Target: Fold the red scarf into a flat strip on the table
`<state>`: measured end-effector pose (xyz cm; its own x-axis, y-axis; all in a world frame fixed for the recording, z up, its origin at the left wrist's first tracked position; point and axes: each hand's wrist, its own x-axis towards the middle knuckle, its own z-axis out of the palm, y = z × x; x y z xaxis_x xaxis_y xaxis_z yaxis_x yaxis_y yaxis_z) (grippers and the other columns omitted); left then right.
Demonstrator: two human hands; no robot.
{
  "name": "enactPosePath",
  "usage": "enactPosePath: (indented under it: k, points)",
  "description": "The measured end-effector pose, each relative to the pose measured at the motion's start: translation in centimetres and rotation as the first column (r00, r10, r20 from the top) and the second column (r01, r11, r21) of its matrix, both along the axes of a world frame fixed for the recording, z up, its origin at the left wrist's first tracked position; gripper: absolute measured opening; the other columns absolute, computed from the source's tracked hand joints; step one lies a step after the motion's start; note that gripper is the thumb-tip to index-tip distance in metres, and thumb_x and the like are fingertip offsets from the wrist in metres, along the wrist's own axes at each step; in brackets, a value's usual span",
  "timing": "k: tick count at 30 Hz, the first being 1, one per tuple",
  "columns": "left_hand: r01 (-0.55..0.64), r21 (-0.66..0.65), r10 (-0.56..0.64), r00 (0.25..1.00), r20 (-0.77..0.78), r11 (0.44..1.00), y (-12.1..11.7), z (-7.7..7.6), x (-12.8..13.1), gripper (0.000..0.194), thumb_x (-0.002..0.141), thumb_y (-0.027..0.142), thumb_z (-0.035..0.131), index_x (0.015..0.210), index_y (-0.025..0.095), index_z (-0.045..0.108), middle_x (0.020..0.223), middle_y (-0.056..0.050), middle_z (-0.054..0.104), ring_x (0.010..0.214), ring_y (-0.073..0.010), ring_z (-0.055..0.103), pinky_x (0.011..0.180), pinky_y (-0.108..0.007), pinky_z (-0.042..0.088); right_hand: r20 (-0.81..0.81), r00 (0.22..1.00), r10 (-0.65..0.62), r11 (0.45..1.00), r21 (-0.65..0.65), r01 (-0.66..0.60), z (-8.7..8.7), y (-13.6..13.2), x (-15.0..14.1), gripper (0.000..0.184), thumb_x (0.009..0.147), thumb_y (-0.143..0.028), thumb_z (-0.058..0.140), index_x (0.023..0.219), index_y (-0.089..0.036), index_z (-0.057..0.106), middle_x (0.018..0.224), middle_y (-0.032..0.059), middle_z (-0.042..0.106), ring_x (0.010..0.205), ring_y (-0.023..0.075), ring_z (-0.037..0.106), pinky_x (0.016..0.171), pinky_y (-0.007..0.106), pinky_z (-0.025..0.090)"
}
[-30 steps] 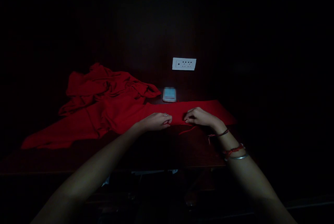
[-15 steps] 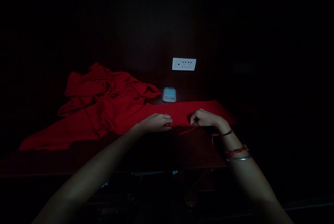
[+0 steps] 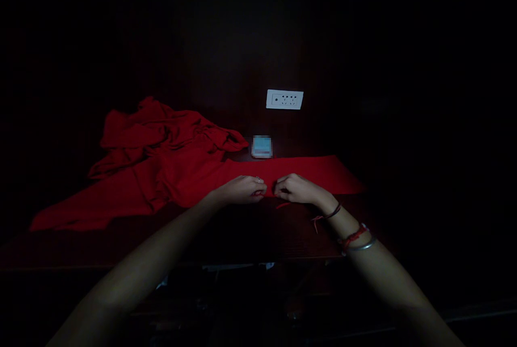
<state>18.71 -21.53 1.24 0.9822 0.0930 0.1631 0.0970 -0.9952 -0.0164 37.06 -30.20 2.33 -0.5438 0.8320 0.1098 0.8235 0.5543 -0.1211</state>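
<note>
A red garment [image 3: 194, 174] is spread in front of me, crumpled at the left and drawn out flat into a long panel at the right. My left hand [image 3: 244, 189] is closed on the near edge of that panel, a ring on one finger. Close by on the right, my right hand [image 3: 298, 189] has its fingers curled in a pinch at the same edge; its fingertips are partly hidden. A thin red strip [image 3: 284, 205] pokes out below the right fingers. Dim light hides the finer seams.
The garment lies on a dark table [image 3: 242, 244], whose front edge runs below my hands. Behind the panel stands a small blurred pale-blue object [image 3: 262, 146]. A white socket plate [image 3: 285, 99] is on the dark wall. Under the table, vague items show in the dark.
My right hand has slid left along the garment's near edge, closer to my left hand. The left hand and the crumpled cloth have stayed put.
</note>
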Motion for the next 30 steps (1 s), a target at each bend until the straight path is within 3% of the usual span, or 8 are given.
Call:
enactPosePath:
  k: [5, 11, 15, 22, 27, 30]
  points:
    - [-0.018, -0.016, 0.017, 0.999, -0.037, 1.0, 0.0, 0.7, -0.3, 0.006, 0.073, 0.019, 0.044, 0.069, 0.019, 0.048, 0.069, 0.001, 0.051, 0.062, -0.0116, 0.046, 0.056, -0.021, 0.031, -0.009, 1.0, -0.028, 0.997, 0.065, 0.029, 0.1, -0.2, 0.3, 0.014, 0.077, -0.012, 0.047, 0.076, -0.013, 0.061, 0.074, 0.0038, 0.059, 0.066, 0.011, 0.051, 0.065, 0.021, 0.036]
    - [-0.138, 0.038, 0.142, 0.98, -0.143, 0.99, 0.2, 1.9, -1.5, 0.011, 0.063, 0.017, 0.046, 0.071, 0.02, 0.051, 0.071, 0.0, 0.054, 0.063, -0.0139, 0.048, 0.052, -0.023, 0.03, -0.013, 1.0, 0.016, 0.99, 0.139, -0.014, -0.7, 0.1, -0.9, 0.019, 0.078, -0.026, 0.051, 0.091, -0.014, 0.059, 0.085, 0.0063, 0.058, 0.078, 0.0141, 0.051, 0.07, 0.024, 0.037]
    - [-0.177, 0.038, 0.181, 0.963, -0.198, 0.983, 0.7, 1.7, -1.7, 0.01, 0.063, 0.02, 0.047, 0.072, 0.02, 0.052, 0.071, 0.0, 0.055, 0.064, -0.0144, 0.049, 0.054, -0.023, 0.032, 0.039, 0.999, -0.018, 0.985, 0.172, 0.012, -1.3, 0.5, -1.5, 0.019, 0.083, -0.02, 0.042, 0.082, -0.014, 0.061, 0.078, 0.0058, 0.058, 0.074, 0.0133, 0.051, 0.07, 0.025, 0.037]
    - [-0.139, 0.021, 0.141, 0.976, -0.164, 0.99, 1.4, 1.3, -1.8, 0.01, 0.067, 0.018, 0.045, 0.073, 0.02, 0.053, 0.072, 0.0, 0.056, 0.064, -0.0139, 0.05, 0.057, -0.023, 0.034, 0.034, 0.998, -0.048, 0.968, 0.25, 0.038, -1.1, 0.3, -2.1, 0.021, 0.082, -0.029, 0.046, 0.091, -0.015, 0.058, 0.084, 0.0058, 0.058, 0.079, 0.015, 0.05, 0.073, 0.027, 0.036]
    - [-0.196, -0.027, 0.187, 0.963, -0.194, 0.98, 1.8, 1.1, -1.8, 0.008, 0.068, 0.023, 0.046, 0.07, 0.02, 0.054, 0.067, 0.001, 0.056, 0.058, -0.0126, 0.049, 0.051, -0.021, 0.032, 0.093, 0.993, -0.068, 0.959, 0.279, 0.039, -1.8, 0.8, -2.9, 0.019, 0.084, -0.023, 0.042, 0.083, -0.014, 0.059, 0.078, 0.0055, 0.058, 0.075, 0.0141, 0.049, 0.072, 0.026, 0.035]
    - [-0.213, 0.01, 0.211, 0.959, -0.187, 0.977, 1.7, 1.2, -2.3, 0.008, 0.068, 0.023, 0.048, 0.072, 0.02, 0.054, 0.07, 0.0, 0.056, 0.06, -0.0134, 0.049, 0.052, -0.022, 0.033, 0.081, 0.993, -0.083, 0.955, 0.292, 0.056, -2.0, 0.8, -2.7, 0.019, 0.084, -0.024, 0.042, 0.083, -0.014, 0.059, 0.078, 0.0055, 0.058, 0.076, 0.0141, 0.049, 0.072, 0.026, 0.035]
